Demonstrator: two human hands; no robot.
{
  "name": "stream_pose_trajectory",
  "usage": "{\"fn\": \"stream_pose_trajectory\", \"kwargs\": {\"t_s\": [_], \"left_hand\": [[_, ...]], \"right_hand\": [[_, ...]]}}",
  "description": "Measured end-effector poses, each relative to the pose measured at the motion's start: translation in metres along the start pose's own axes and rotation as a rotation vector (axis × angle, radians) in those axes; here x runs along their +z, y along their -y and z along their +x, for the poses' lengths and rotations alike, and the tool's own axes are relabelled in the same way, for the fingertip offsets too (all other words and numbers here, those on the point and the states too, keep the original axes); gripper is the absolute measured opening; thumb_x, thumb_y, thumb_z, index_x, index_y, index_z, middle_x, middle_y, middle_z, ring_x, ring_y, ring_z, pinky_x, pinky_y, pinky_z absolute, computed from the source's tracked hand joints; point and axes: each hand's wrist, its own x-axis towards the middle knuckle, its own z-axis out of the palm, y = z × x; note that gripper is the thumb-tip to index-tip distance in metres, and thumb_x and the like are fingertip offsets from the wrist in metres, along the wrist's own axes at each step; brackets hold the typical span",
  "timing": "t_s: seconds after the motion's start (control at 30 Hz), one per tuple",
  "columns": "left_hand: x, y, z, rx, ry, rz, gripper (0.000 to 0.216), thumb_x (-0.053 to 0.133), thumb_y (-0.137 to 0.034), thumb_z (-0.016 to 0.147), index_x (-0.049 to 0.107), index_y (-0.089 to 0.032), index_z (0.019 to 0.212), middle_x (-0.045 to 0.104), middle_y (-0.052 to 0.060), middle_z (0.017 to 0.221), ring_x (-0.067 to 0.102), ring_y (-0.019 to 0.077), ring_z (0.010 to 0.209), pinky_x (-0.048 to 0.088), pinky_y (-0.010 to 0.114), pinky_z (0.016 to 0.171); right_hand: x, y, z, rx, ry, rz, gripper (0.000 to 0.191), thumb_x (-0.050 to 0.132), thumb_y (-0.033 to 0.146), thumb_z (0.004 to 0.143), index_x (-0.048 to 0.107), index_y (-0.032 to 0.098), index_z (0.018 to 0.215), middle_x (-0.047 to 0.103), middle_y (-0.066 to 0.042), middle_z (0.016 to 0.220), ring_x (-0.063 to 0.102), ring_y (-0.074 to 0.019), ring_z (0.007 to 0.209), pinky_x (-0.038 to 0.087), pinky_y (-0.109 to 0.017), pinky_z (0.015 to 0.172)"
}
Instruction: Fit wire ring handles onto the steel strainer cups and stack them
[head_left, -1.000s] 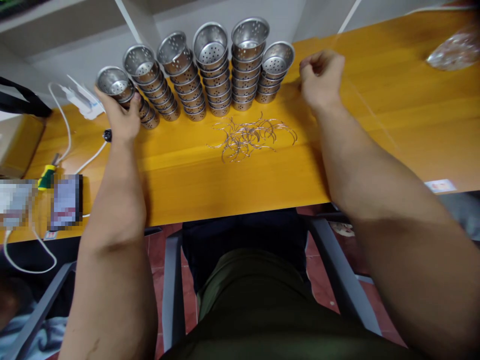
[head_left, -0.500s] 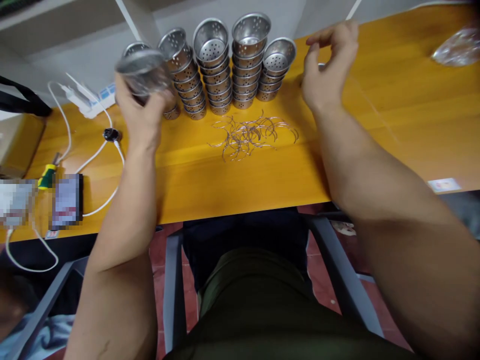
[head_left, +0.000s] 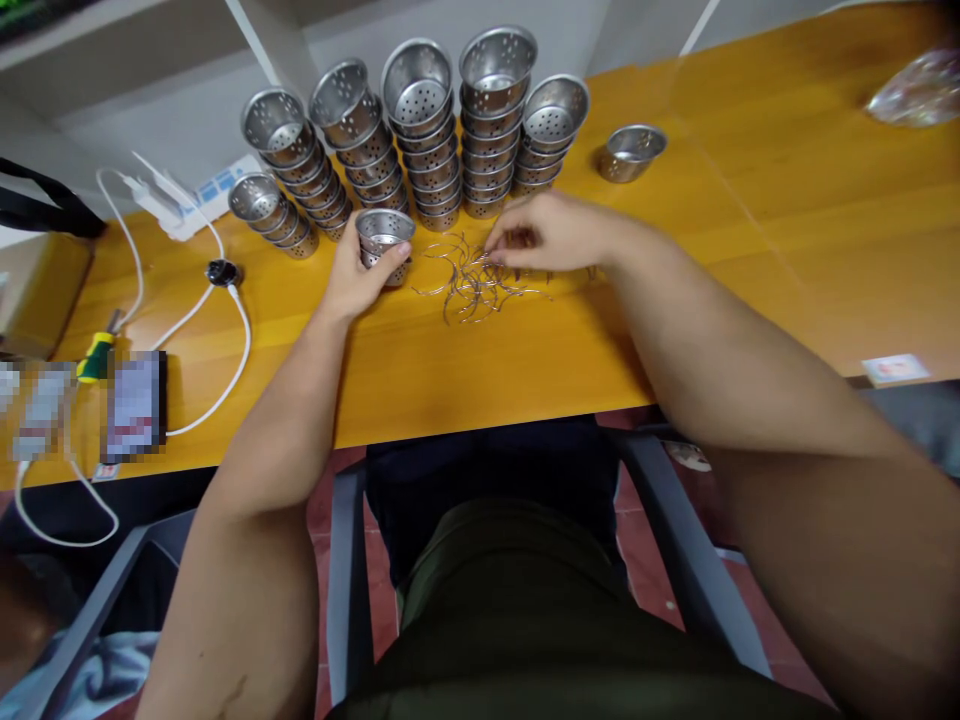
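Left hand (head_left: 352, 275) grips silvery round perforated-metal cups (head_left: 384, 230), keep steady; right hand (head_left: 551, 232) over thin curved coppery wires (head_left: 474, 292), hold unclear, pinch lightly.

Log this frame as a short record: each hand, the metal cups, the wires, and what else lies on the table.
Left hand: grips nested perforated metal cups
Right hand: fingers at the curved wires; whether one is pinched cannot be told
Cup stacks: six, along the table's back
Lone cup: upright, right of the stacks
Wires: loose, tangled pile
Table left: power strip, green-and-yellow screwdriver
Table far right: crumpled clear plastic
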Motion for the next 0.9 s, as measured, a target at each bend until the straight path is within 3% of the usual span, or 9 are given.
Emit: {"fn": "stream_pose_trajectory", "kwargs": {"t_s": [0.07, 0.17, 0.3, 0.47, 0.6, 0.77, 0.9], "left_hand": [[-0.002, 0.002, -0.002, 0.002, 0.018, 0.023, 0.108, 0.100, -0.113, 0.086, 0.071, -0.030, 0.149, 0.086, 0.008, 0.138, 0.084, 0.0392, 0.149, 0.068, 0.064, 0.137], [-0.002, 0.001, -0.005, 0.006, 0.042, 0.032, 0.119, 0.103, -0.114, 0.080, 0.066, -0.029, 0.155, 0.086, 0.008, 0.150, 0.082, 0.0344, 0.149, 0.068, 0.059, 0.135], [-0.006, -0.002, -0.004, 0.038, 0.028, 0.052, 0.125, 0.104, -0.115, 0.076, 0.065, -0.029, 0.157, 0.085, 0.009, 0.155, 0.083, 0.0359, 0.150, 0.067, 0.061, 0.137], [-0.006, -0.010, -0.002, 0.110, -0.002, 0.078, 0.123, 0.104, -0.113, 0.079, 0.065, -0.032, 0.163, 0.084, 0.011, 0.158, 0.080, 0.0421, 0.161, 0.061, 0.066, 0.147], [-0.001, -0.014, -0.002, 0.139, -0.006, 0.086, 0.124, 0.103, -0.113, 0.081, 0.064, -0.034, 0.168, 0.080, 0.014, 0.166, 0.080, 0.0452, 0.163, 0.060, 0.068, 0.151], [-0.001, -0.018, -0.003, 0.171, -0.035, 0.098, 0.130, 0.101, -0.114, 0.082, 0.055, -0.038, 0.178, 0.072, 0.014, 0.178, 0.075, 0.0456, 0.171, 0.057, 0.067, 0.154], [-0.006, -0.025, -0.005, 0.147, -0.033, 0.145, 0.113, 0.098, -0.108, 0.093, 0.060, -0.036, 0.171, 0.075, 0.009, 0.173, 0.073, 0.0399, 0.169, 0.058, 0.070, 0.151]], "right_hand": [[0.012, 0.001, 0.004, 0.028, 0.064, -0.075, 0.016, 0.095, 0.017, 0.105, 0.093, 0.025, 0.118, 0.092, -0.010, 0.112, 0.080, -0.0289, 0.090, 0.064, -0.047, 0.093], [0.028, -0.002, 0.012, 0.077, 0.048, -0.186, 0.014, 0.089, 0.015, 0.107, 0.090, 0.026, 0.116, 0.092, -0.012, 0.119, 0.085, -0.0357, 0.101, 0.066, -0.051, 0.099], [0.036, -0.007, 0.017, 0.069, 0.048, -0.256, 0.014, 0.081, 0.014, 0.108, 0.083, 0.028, 0.106, 0.089, -0.014, 0.120, 0.084, -0.0386, 0.109, 0.066, -0.053, 0.102], [0.031, -0.004, 0.012, 0.020, 0.092, -0.271, 0.013, 0.075, 0.015, 0.108, 0.076, 0.027, 0.104, 0.085, -0.016, 0.126, 0.081, -0.0377, 0.110, 0.064, -0.052, 0.102], [0.027, -0.002, 0.008, 0.022, 0.108, -0.275, 0.014, 0.073, 0.015, 0.108, 0.072, 0.028, 0.102, 0.085, -0.015, 0.118, 0.078, -0.0358, 0.105, 0.062, -0.049, 0.098], [0.012, 0.003, 0.000, 0.034, 0.043, -0.183, 0.014, 0.075, 0.019, 0.109, 0.081, 0.025, 0.120, 0.088, -0.012, 0.108, 0.080, -0.0344, 0.099, 0.062, -0.046, 0.094], [0.003, 0.004, -0.005, 0.061, 0.000, -0.079, 0.020, 0.083, 0.028, 0.109, 0.086, 0.025, 0.128, 0.091, -0.011, 0.113, 0.082, -0.0356, 0.107, 0.065, -0.048, 0.100]]}}
